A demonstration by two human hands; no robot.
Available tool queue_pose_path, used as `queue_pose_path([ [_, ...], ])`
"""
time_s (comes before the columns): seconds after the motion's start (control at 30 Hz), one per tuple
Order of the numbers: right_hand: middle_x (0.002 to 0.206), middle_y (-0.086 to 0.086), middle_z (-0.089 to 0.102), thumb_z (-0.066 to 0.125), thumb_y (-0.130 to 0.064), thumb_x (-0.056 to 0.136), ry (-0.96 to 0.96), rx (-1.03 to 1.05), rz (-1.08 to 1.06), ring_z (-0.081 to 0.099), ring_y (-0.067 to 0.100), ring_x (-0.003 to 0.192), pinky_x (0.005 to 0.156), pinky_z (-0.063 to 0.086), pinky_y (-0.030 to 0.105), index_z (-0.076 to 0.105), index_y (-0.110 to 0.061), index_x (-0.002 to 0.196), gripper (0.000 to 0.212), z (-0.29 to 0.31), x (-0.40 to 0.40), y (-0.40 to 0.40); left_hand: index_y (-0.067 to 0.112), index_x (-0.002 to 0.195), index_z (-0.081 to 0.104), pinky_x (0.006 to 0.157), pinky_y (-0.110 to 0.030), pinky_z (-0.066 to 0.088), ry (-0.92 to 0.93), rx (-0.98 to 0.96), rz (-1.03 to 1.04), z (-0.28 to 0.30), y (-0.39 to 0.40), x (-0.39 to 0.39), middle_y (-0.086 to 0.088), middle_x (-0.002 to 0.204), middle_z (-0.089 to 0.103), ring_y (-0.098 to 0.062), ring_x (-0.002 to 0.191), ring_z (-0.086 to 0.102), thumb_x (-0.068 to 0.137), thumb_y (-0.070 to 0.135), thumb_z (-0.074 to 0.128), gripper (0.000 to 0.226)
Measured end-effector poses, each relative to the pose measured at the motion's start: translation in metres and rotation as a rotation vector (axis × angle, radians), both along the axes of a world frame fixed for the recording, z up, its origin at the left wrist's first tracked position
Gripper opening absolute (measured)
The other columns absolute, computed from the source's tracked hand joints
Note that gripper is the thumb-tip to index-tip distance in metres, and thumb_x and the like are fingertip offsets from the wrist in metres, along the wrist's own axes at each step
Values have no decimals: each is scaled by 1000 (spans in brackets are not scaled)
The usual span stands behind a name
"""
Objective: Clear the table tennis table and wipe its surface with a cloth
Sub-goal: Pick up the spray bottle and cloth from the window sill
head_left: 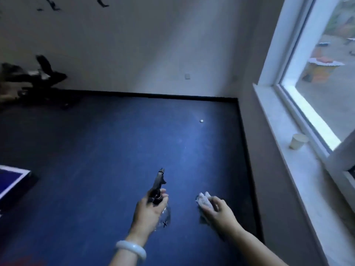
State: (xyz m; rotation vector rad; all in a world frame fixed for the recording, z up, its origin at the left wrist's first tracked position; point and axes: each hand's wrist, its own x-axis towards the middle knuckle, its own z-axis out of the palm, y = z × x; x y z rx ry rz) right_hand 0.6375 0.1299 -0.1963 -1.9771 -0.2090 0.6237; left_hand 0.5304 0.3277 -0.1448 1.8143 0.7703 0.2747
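Observation:
My left hand (pixel 148 210) grips a clear spray bottle (pixel 160 191) by its neck, with the dark trigger head pointing up and away from me over the blue floor (pixel 96 150). To its right, my right hand (pixel 217 207) holds a crumpled white cloth (pixel 204 200) in its fingers. Only a corner of the blue table tennis table (pixel 11 177), with its white edge line, shows at the far left. A white ball (pixel 201 121) lies on the floor near the far wall.
A paper cup (pixel 297 141) lies tilted on the windowsill (pixel 288 131) at the right, under a large window (pixel 326 73). A dark exercise machine (pixel 36 81) stands at the back left by the wall.

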Motion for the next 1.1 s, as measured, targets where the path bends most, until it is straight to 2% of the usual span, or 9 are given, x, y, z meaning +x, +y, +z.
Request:
queue_pose_path([
  [0.17,109,18,56,81,-18,57,76,50,235,64,23,62,52,55,35,56,-13,96,47,15,-98,110,26,85,71,58,-7,43,19,60,261,9,80,-146,8,78,72,3,68,63,81,15,74,12],
  [0.27,102,20,61,78,-10,68,76,34,447,61,23,64,50,53,33,56,-14,101,40,18,-172,182,19,81,71,63,-14,45,9,38,487,10,120,-246,3,74,72,-8,70,65,78,6,74,14],
  [0.33,79,11,66,73,-7,79,78,32,595,58,18,61,56,54,35,60,-8,97,22,20,-223,228,19,79,72,59,-14,43,0,1,656,13,140,-310,3,70,71,-6,62,61,77,5,76,15],
  [0.43,67,-9,60,67,-17,88,79,25,812,54,3,59,62,49,19,65,-11,90,6,28,-300,287,19,78,73,53,-14,42,-32,-60,901,16,161,-395,2,68,71,-6,55,59,75,7,75,12],
  [0.53,69,-4,61,60,-27,95,107,-3,984,54,7,63,64,47,21,64,-3,90,25,37,-371,335,17,80,74,47,-15,42,-79,-99,1134,17,171,-468,3,62,69,-6,48,58,76,4,74,13],
  [0.67,71,12,64,54,-18,100,323,38,1190,59,23,63,56,52,29,60,-3,98,17,48,-451,396,20,78,74,48,-20,46,-91,-103,1358,11,178,-545,3,61,69,-6,47,58,76,6,75,15],
  [0.87,66,5,64,52,-10,100,377,77,1415,49,23,50,47,42,27,61,2,109,17,42,-546,487,24,70,72,48,-16,45,-32,-110,1594,7,200,-633,0,62,69,-8,50,60,76,11,76,14],
  [1.0,61,10,58,69,-13,88,325,25,1605,49,21,50,49,40,26,62,-1,104,22,48,-599,545,23,70,71,67,-42,54,-23,-75,1759,20,216,-669,-13,62,67,-30,62,67,78,13,72,13],
  [1.1,60,5,60,65,-21,93,330,-11,1786,51,13,45,49,43,26,58,-9,102,17,55,-642,584,15,70,69,52,-34,52,-46,-76,1862,29,224,-688,-16,57,62,-24,48,60,82,3,67,17],
])
